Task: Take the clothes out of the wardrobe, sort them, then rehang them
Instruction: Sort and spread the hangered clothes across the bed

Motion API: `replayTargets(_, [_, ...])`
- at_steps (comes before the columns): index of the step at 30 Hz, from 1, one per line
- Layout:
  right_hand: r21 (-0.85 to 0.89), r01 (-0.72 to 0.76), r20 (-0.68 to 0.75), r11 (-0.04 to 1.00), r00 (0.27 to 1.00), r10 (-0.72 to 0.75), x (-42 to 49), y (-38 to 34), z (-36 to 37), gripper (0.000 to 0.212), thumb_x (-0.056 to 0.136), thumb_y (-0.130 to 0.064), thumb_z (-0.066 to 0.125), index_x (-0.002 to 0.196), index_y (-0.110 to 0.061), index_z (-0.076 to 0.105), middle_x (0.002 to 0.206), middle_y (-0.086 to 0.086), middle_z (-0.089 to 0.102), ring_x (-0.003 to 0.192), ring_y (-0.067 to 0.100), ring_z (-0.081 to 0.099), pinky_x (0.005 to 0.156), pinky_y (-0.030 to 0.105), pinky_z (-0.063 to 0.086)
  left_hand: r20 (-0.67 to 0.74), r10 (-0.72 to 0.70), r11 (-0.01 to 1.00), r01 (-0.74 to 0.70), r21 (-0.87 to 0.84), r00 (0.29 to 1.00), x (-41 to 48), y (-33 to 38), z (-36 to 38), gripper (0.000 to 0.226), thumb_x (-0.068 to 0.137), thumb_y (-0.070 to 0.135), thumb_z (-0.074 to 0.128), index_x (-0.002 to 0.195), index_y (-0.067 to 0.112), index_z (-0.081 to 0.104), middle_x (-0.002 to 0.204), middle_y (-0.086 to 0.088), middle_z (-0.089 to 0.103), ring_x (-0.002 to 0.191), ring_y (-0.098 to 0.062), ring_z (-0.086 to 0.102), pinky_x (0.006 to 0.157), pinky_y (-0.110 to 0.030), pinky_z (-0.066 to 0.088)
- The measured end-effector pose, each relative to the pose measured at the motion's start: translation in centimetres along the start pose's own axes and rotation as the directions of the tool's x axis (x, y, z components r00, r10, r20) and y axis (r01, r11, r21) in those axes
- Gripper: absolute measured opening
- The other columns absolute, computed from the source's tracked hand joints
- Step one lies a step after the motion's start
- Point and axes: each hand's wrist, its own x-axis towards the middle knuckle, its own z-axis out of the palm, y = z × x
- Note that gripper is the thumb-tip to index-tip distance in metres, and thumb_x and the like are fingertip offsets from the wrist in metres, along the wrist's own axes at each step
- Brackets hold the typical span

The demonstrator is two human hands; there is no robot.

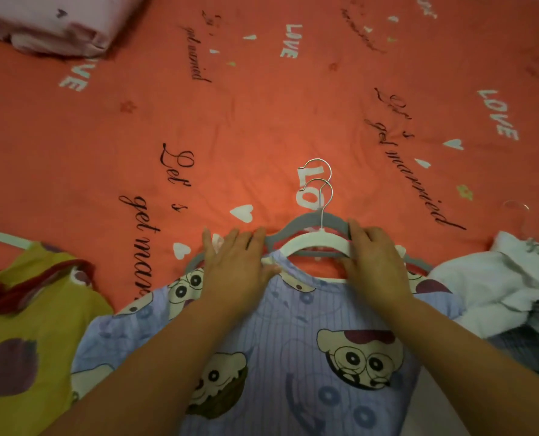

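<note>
On the red bedsheet [261, 121], at lower centre, the lavender cartoon shirt [293, 325] lies flat; it looks light, soft, floppy. The left hand [236, 262], fingers spread, presses its shoulder. The right hand [375, 262] pinches the white hanger [312, 242] at the collar, probably the stiffest, surest hold, lying over a grey hanger [293, 223].

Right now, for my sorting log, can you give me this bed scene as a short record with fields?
surface: orange-red bedsheet
centre garment: lavender cartoon shirt, white hanger at its neckline
underneath: grey hanger
left hand: flat on shirt's shoulder
right hand: on white hanger, grip unclear
left side: yellow garment
right side: white clothes heap
</note>
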Motion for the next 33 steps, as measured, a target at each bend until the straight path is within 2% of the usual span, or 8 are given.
replayTargets(2, [0.052, 0.058, -0.072, 0.997, 0.996, -0.054, -0.9, -1.2, -1.9, 0.061, 0.08, -0.005, 0.069, 0.135, 0.003, 0.044, 0.106, 0.026, 0.057, 0.095, 0.041, 0.056, 0.072, 0.042, 0.047, -0.058, 0.027, 0.997, -0.031, -0.069, 0.998, -0.7, 0.3, -2.0, 0.073, 0.088, 0.06, 0.043, 0.149, 0.027, 0.018, 0.128, 0.002, 0.046, 0.129, -0.019, 0.034, 0.112, -0.044, 0.0])
replayTargets(5, [0.082, 0.098, -0.18, 0.992, 0.98, -0.082, -1.9, -2.8, -4.5, 0.064, 0.069, -0.002, 0.078, 0.127, 0.007, 0.051, 0.092, 0.025, 0.06, 0.078, 0.04, 0.061, 0.06, 0.04, 0.051, -0.147, 0.037, 0.988, -0.058, -0.145, 0.988, -2.4, 0.6, -5.7, 0.073, 0.086, 0.056, 0.051, 0.147, 0.029, 0.023, 0.107, 0.0, 0.05, 0.11, -0.021, 0.044, 0.091, -0.032, 0.022])
replayTargets(11, [0.087, 0.214, -0.278, 0.973, 0.943, -0.182, -4.1, -7.3, -12.0, 0.056, 0.081, -0.033, 0.053, 0.123, 0.003, 0.057, 0.085, 0.017, 0.062, 0.067, 0.034, 0.059, 0.056, 0.036, 0.05, -0.252, 0.03, 0.985, -0.071, -0.156, 0.967, -7.8, -0.2, -13.9, 0.073, 0.08, 0.05, 0.062, 0.143, 0.023, 0.036, 0.088, 0.0, 0.042, 0.093, -0.028, 0.048, 0.075, -0.032, 0.02])
replayTargets(14, [0.063, 0.264, -0.329, 0.962, 0.916, -0.23, -5.8, -9.9, -16.6, 0.055, 0.073, -0.024, 0.072, 0.12, 0.002, 0.06, 0.083, 0.014, 0.063, 0.064, 0.032, 0.059, 0.051, 0.033, 0.047, -0.384, 0.071, 0.992, -0.106, -0.069, 0.921, -10.8, -0.9, -17.0, 0.075, 0.071, 0.053, 0.07, 0.134, 0.015, 0.051, 0.08, -0.003, 0.053, 0.076, -0.028, 0.055, 0.067, -0.036, 0.03])
replayTargets(18, [-0.007, 0.342, -0.379, 0.94, 0.869, -0.318, -8.6, -13.8, -22.3, 0.059, 0.065, -0.018, 0.083, 0.117, 0.0, 0.063, 0.08, 0.011, 0.064, 0.059, 0.031, 0.058, 0.045, 0.031, 0.043, -0.557, 0.045, 0.999, -0.044, 0.016, 0.83, -15.6, -1.1, -21.8, 0.075, 0.071, 0.067, 0.04, 0.124, 0.017, 0.059, 0.075, 0.002, 0.057, 0.067, -0.022, 0.057, 0.058, -0.037, 0.043])
replayTargets(24, [-0.118, 0.432, -0.505, 0.894, 0.75, -0.428, -13.5, -20.6, -29.3, 0.064, 0.052, -0.014, 0.091, 0.111, -0.002, 0.067, 0.081, 0.009, 0.067, 0.06, 0.029, 0.061, 0.05, 0.029, 0.044, -0.666, -0.068, 0.997, 0.064, -0.031, 0.743, -22.5, -1.6, -28.8, 0.086, 0.066, 0.071, 0.038, 0.125, 0.01, 0.056, 0.08, 0.0, 0.063, 0.07, -0.023, 0.061, 0.063, -0.037, 0.047])
replayTargets(29, [-0.168, 0.489, -0.542, 0.856, 0.679, -0.495, -17.3, -25.6, -33.4, 0.072, 0.046, -0.017, 0.093, 0.112, -0.004, 0.067, 0.078, 0.007, 0.066, 0.059, 0.029, 0.06, 0.048, 0.029, 0.042, -0.712, -0.034, 0.999, 0.03, -0.018, 0.701, -28.2, -3.3, -33.6, 0.092, 0.051, 0.058, 0.081, 0.124, 0.009, 0.057, 0.076, -0.001, 0.064, 0.063, -0.024, 0.062, 0.052, -0.036, 0.046])
replayTargets(33, [-0.156, 0.524, -0.582, 0.837, 0.636, -0.507, -20.7, -28.5, -36.1, 0.074, 0.046, -0.017, 0.093, 0.114, -0.003, 0.066, 0.076, 0.008, 0.064, 0.056, 0.03, 0.059, 0.045, 0.031, 0.043, -0.766, 0.001, 1.0, 0.008, 0.008, 0.643, -33.5, -4.3, -37.0, 0.089, 0.046, 0.048, 0.089, 0.12, 0.008, 0.062, 0.069, -0.002, 0.062, 0.056, -0.024, 0.06, 0.047, -0.033, 0.043])
